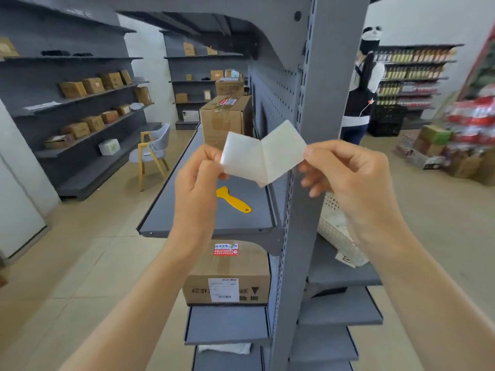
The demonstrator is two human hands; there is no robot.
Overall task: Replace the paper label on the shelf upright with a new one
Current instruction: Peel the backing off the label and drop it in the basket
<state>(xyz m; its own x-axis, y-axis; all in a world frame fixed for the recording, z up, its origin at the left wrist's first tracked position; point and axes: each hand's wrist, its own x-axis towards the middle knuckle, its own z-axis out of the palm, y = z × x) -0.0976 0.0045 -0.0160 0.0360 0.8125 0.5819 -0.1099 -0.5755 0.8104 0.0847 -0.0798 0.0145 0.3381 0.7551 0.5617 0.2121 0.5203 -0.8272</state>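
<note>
Left hand (197,183) and right hand (348,170) each pinch 1 end of the creased white label (263,153), fingers closed, before the shelf upright (318,103); yellow scraper (233,200) near shelf (209,226) front edge.

Beige tiled floor (88,263); white walls (428,22). Grey metal wall shelving (67,103) holds brown cardboard boxes (92,85). Grey wooden-legged chair (154,151) beside it.

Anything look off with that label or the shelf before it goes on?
The label is creased down its middle, bent into a V between the left hand and right hand. A yellow scraper lies loose on the shelf.
</note>
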